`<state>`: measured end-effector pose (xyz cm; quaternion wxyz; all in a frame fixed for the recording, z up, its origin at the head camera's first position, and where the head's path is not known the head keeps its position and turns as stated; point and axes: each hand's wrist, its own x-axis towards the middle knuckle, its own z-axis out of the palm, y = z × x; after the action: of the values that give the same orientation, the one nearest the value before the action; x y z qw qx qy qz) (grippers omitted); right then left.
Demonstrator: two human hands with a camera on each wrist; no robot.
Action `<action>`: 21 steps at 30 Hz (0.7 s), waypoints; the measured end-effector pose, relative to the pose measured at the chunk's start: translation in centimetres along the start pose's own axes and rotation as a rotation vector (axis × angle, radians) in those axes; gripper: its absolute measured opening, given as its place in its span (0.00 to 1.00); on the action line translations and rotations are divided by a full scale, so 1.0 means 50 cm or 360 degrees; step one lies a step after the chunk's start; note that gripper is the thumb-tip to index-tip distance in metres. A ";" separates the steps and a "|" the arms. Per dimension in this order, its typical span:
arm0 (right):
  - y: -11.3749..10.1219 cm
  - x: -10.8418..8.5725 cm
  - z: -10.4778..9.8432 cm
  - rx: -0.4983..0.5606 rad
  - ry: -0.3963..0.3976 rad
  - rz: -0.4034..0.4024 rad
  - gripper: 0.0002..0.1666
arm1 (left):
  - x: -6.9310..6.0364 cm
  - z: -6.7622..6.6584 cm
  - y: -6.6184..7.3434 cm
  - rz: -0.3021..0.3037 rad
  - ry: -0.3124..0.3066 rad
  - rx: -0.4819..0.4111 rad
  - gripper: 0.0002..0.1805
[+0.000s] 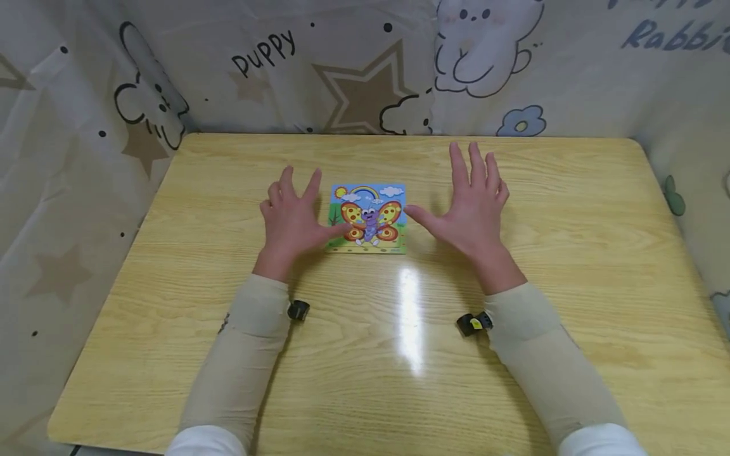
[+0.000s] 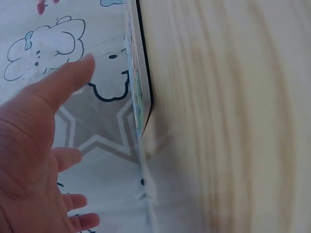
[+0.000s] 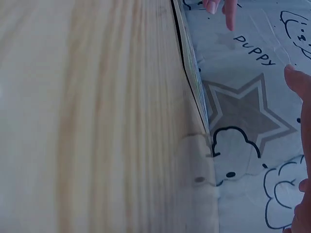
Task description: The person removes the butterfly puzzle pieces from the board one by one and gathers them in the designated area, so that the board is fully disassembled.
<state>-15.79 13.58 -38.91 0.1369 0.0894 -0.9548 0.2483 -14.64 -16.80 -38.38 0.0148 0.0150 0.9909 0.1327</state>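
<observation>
A flat, nearly square picture board (image 1: 371, 212) with a butterfly, rainbow and sun lies on the wooden table. In the left wrist view the board (image 2: 138, 73) appears edge-on as a thin slab. My left hand (image 1: 291, 221) hovers at its left side, fingers spread, its thumb over the board's lower left part in the head view. To the right, my right hand (image 1: 473, 215) is held with fingers extended, the thumb tip near the board's right edge. Both wrist views show the hands raised off the tabletop, holding nothing.
The wooden table (image 1: 365, 392) has rounded corners and a bright light reflection in front of the board. Printed cloth (image 1: 228, 107) with stars, animals and lettering hangs behind and beside it. A small black device (image 1: 299, 310) sits at the left wrist, another (image 1: 473, 324) at the right.
</observation>
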 end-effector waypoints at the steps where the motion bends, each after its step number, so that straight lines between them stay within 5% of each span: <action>1: -0.004 0.003 0.005 0.0015 0.0003 -0.0018 0.71 | 0.000 0.002 0.000 -0.0004 -0.0010 -0.0019 0.66; 21: -0.094 0.045 0.102 0.0385 -0.0224 -0.0210 0.61 | 0.000 0.031 0.001 -0.0018 -0.0146 -0.0190 0.57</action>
<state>-17.89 6.75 -40.37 0.0738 0.1849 -0.9172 0.3451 -14.59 -16.32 -39.86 0.0619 0.0145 0.9796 0.1907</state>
